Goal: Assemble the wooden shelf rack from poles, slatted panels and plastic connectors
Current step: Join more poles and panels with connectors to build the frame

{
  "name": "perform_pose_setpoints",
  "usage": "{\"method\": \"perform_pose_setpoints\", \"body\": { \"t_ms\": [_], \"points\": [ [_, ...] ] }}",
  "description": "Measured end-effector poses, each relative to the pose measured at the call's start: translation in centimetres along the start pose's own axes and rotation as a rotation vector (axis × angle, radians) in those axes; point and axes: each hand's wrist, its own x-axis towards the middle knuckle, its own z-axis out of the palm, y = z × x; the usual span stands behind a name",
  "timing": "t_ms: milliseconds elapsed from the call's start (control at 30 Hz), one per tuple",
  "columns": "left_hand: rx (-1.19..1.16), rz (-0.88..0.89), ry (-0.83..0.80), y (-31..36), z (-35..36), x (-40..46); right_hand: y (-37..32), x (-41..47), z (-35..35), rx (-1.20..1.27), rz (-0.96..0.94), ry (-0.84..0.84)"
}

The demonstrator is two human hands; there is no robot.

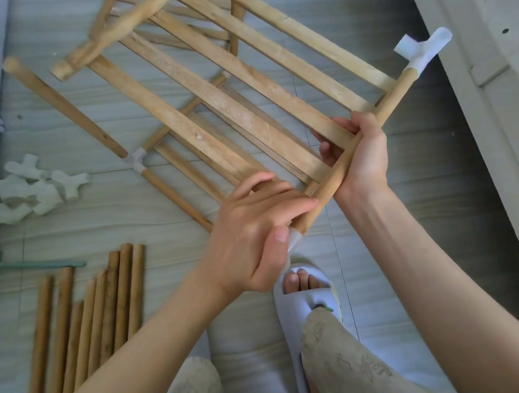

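Slatted panel (233, 80): being held tilted above the floor (344, 11). Right hand (361, 153) is gripping the panel's end pole (370, 139); left hand (255, 232) is holding a white connector (295, 240) at the pole's lower end. Another connector (422, 48) is sitting on the upper end. Loose poles (85, 320) and spare connectors (33, 188) are lying on the floor.

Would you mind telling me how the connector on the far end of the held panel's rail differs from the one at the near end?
The far connector is fully visible and untouched, while the near connector is mostly hidden under the left hand, which grips it. The far connector sits seated on the rail; whether the near connector is seated is unclear. Both are white plastic.
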Motion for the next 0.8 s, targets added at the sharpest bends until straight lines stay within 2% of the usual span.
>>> {"method": "perform_pose_setpoints", "body": {
  "t_ms": [300,500,600,700,767,800],
  "points": [
    [-0.045,-0.044,-0.003,-1.4,-1.1,-0.3,0.4,0.0,0.5,-0.045,0.003,0.029],
    [0.062,-0.172,-0.103,-4.1,-4.9,-1.4,1.3,-1.4,0.1,-0.179,-0.057,-0.136],
    [0.147,-0.242,-0.152,-4.2,-6.3,-2.3,1.3,-2.8,-0.8,-0.457,-0.010,-0.197],
    [0.239,-0.316,-0.158,-3.7,-7.3,-3.2,-0.2,-4.2,-1.6,-0.852,0.036,-0.258],
    [0.254,-0.392,-0.104,-3.3,-7.8,-4.3,-1.5,-5.3,-2.0,-1.146,-0.005,-0.308],
    [0.254,-0.424,-0.066,-3.1,-8.1,-5.0,-2.0,-5.9,-2.2,-1.283,-0.087,-0.320]
  ]
}}
